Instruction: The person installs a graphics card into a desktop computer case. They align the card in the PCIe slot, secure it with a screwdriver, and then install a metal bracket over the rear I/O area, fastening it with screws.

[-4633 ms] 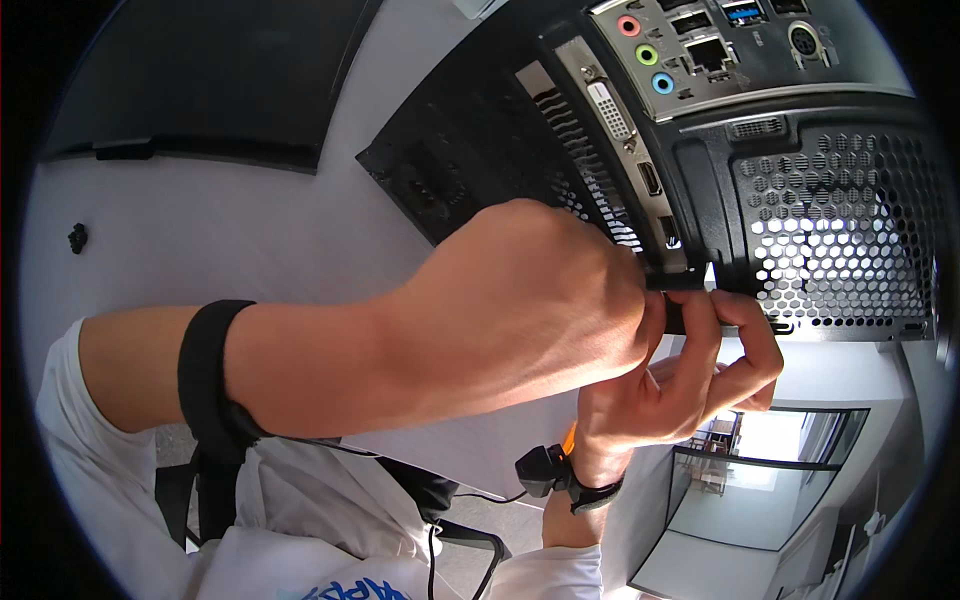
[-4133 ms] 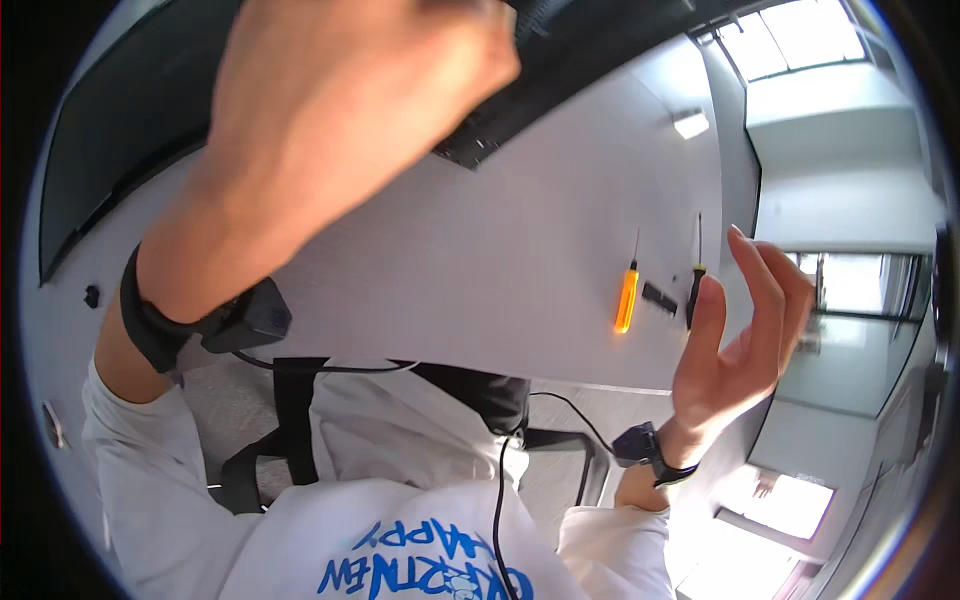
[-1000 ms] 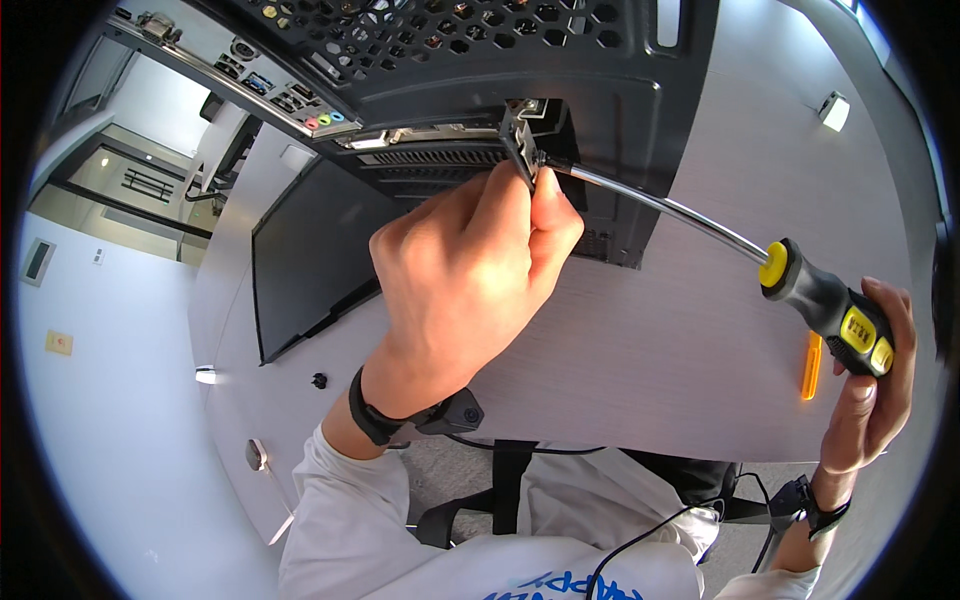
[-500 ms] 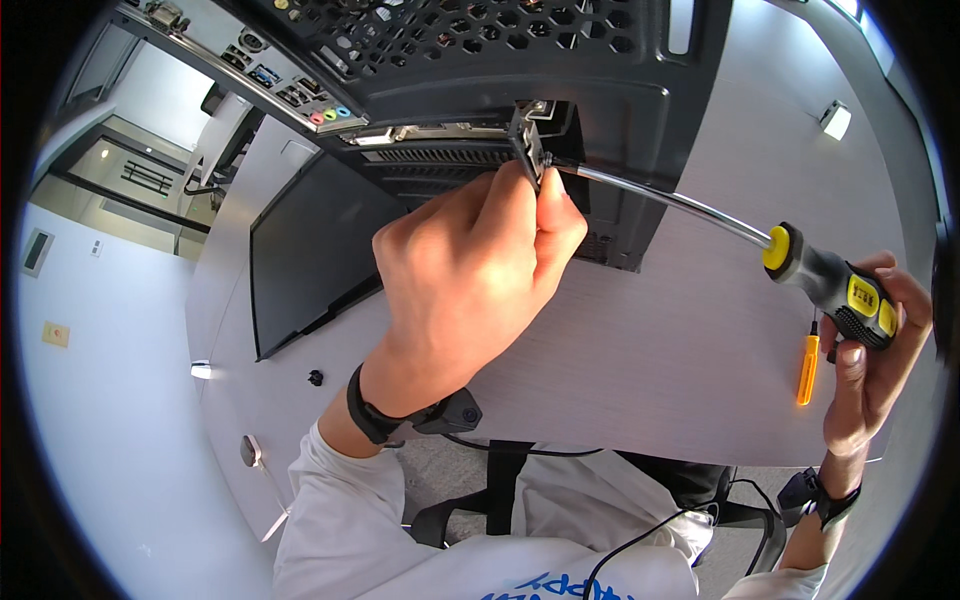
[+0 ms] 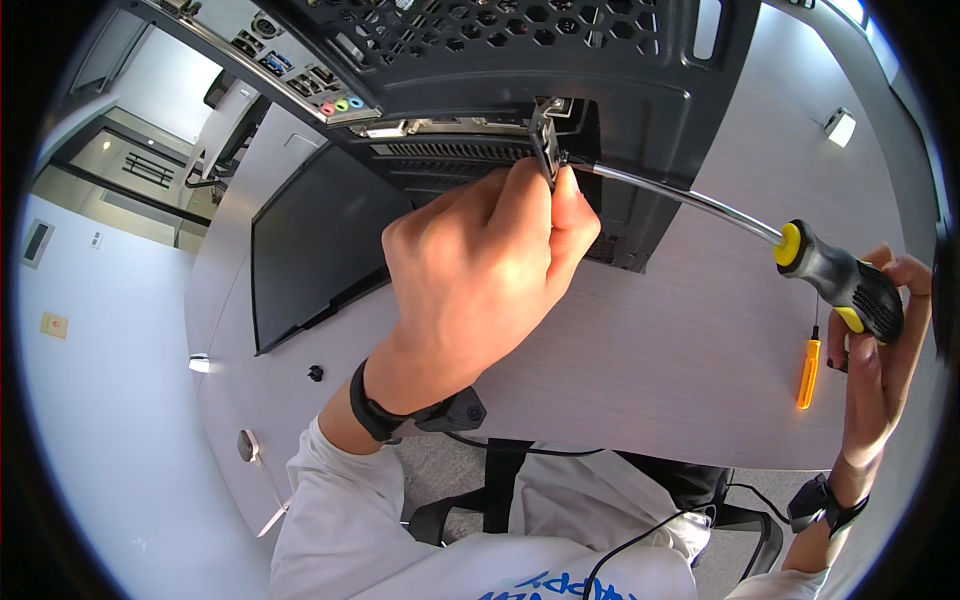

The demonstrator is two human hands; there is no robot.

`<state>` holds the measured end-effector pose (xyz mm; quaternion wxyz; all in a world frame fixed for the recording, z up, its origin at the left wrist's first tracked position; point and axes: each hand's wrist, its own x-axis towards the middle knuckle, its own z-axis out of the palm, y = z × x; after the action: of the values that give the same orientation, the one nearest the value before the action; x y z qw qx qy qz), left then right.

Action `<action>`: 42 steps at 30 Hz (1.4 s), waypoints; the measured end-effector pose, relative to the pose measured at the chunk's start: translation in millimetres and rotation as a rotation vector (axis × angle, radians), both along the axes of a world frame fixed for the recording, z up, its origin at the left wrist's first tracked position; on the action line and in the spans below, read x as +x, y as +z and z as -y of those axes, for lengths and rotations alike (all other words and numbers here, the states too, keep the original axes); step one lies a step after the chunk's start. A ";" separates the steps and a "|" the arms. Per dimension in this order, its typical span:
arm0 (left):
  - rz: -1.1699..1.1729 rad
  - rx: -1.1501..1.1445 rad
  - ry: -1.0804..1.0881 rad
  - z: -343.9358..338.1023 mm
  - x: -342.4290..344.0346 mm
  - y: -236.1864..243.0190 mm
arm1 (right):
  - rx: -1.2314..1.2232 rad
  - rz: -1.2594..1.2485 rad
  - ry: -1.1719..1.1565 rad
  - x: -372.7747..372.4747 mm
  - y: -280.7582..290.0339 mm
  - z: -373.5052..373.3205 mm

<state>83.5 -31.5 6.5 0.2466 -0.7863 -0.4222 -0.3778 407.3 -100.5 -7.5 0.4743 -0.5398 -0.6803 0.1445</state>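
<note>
The rear of a black computer case stands at the top, with its ports and card slots facing me. My left hand is closed beside the slots, thumb and index finger pinching a small dark metal bracket plate that sticks out from the case. My right hand grips a large screwdriver by its grey, black and yellow handle. Its long shank runs left, and the tip meets a small dark screw or fitting beside the bracket, just above my left fingertips. The exact contact is partly hidden.
A flat black monitor lies left of the case on the grey table. An orange-handled small screwdriver lies near my right hand. A small black part sits at the left, and a white block at the far right.
The screwdriver handle has turned, its yellow label rolling out of sight, and my right fingers have shifted around it. The case and my left hand appear slightly farther right.
</note>
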 end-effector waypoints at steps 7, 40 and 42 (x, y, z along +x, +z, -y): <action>-0.026 0.035 0.011 -1.7 -2.2 -1.4 | -0.314 0.039 -0.013 6.5 19.5 -4.3; 0.001 0.034 0.048 0.1 1.2 -1.1 | -0.049 -0.090 0.107 -1.7 20.9 -8.9; 0.029 -0.004 0.019 3.0 0.2 -0.3 | -0.056 -0.071 0.147 -1.2 23.7 -9.1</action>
<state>83.7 -34.5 6.2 0.2428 -0.7771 -0.4340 -0.3859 406.1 -91.3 16.3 0.4709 -0.4959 -0.6965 0.2172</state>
